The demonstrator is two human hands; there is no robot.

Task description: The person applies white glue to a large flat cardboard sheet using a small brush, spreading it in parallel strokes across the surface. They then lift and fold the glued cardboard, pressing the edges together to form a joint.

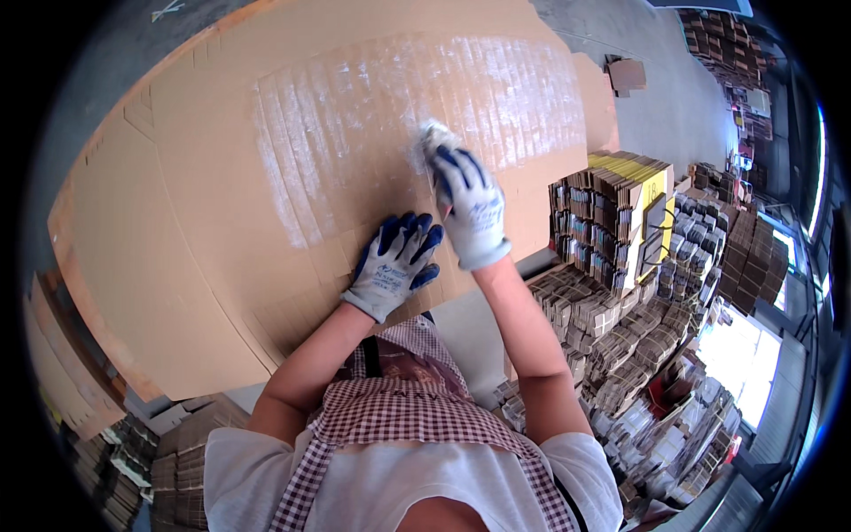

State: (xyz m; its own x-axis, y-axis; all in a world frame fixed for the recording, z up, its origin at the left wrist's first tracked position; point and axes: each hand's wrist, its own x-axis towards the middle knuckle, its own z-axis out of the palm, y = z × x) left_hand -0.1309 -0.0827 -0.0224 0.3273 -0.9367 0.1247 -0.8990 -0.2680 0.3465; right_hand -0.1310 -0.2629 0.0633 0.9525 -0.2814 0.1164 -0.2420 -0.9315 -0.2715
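Before you stands a bench [62, 222], and directly on it lies a big brown cardboard sheet [204, 204], which carries whitish streaks [310, 115].

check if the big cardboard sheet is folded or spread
Spread: the cardboard sheet lies flat and wide, the left hand on it.

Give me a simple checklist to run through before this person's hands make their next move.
1. Left hand outside the white streaks: ok, resting on the near part of the cardboard sheet.
2. Right hand holding the whitish tool: ok.
3. Gloves worn: ok, both hands.
4. Streaks even: not ok, patchy, with bare cardboard between them.
5. Tool pressed firmly on the sheet: cannot tell, its tip is blurred.
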